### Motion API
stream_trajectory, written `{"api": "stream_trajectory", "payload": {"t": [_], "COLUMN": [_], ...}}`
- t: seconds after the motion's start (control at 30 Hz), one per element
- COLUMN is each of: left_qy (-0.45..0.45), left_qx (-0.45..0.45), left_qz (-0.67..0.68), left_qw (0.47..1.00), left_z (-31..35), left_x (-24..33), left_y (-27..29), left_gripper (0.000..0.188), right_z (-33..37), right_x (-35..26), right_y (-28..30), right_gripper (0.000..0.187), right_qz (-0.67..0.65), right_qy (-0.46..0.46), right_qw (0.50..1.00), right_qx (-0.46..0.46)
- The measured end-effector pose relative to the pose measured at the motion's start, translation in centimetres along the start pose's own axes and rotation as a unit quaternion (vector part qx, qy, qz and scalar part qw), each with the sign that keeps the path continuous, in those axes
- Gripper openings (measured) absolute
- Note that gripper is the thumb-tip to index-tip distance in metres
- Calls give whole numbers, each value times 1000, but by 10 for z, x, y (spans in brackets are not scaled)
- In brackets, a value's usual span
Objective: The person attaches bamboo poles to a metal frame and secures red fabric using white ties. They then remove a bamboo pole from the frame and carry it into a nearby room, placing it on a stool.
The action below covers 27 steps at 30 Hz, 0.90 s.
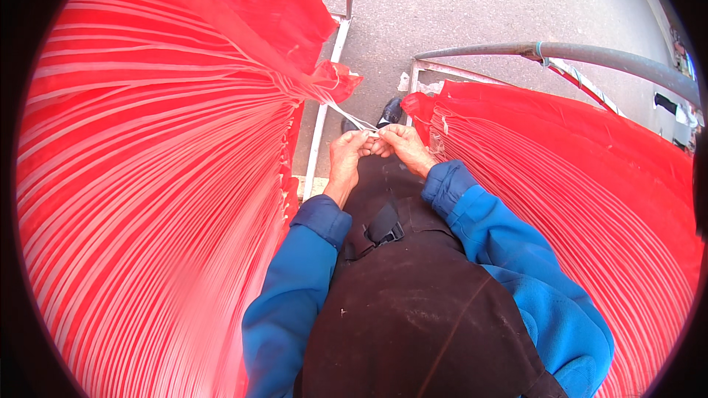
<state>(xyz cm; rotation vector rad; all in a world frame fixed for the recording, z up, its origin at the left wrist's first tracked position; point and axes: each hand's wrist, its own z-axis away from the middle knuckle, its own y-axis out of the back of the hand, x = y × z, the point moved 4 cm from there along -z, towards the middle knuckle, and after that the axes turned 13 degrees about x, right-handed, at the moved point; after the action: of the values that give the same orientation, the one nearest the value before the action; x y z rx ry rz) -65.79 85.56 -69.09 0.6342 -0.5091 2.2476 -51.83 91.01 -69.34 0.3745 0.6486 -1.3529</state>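
Note:
White cords (345, 113) run from the gathered corner of a red pleated fabric bundle (295, 44) on my left to my fingers. My left hand (346, 158) is closed, with thumb and fingers pinching the cords. Beside it, nearly touching, my right hand (405, 147) pinches the same cords near their ends. Whether a knot is there is too small to tell. Both hands are in front of my dark apron (413, 309). A second red pleated bundle (560, 147) lies on my right, its tied corner just beyond my right hand.
Metal frames with a white bar (324, 110) and a curved grey pipe (605, 60) stand around the bundles. A blue tie (542, 53) is wrapped on the pipe. Grey pavement (457, 0) stretches ahead. My dark shoe (391, 110) shows past my hands.

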Motion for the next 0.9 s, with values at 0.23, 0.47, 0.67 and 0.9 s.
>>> {"api": "stream_trajectory", "payload": {"t": [0.23, 0.47, 0.67, 0.9], "left_qy": [7, 33, 39, -15], "left_qx": [10, 25, 51, -48], "left_qz": [77, 124, 140, 26], "left_qw": [997, 991, 988, 998], "left_z": [2, 3, 6, 20], "left_x": [-1, -2, -2, 6], "left_y": [8, 25, 45, 25], "left_gripper": [11, 10, 10, 14], "right_z": [-3, -6, -15, -3], "right_x": [-4, -4, -14, -11], "right_y": [6, 15, 22, -4], "right_gripper": [21, 19, 21, 20], "right_qz": [-53, -229, -297, -175], "right_qy": [-10, -72, -76, -109], "right_qw": [997, 971, 952, 976], "right_qx": [49, 15, 17, -74]}}
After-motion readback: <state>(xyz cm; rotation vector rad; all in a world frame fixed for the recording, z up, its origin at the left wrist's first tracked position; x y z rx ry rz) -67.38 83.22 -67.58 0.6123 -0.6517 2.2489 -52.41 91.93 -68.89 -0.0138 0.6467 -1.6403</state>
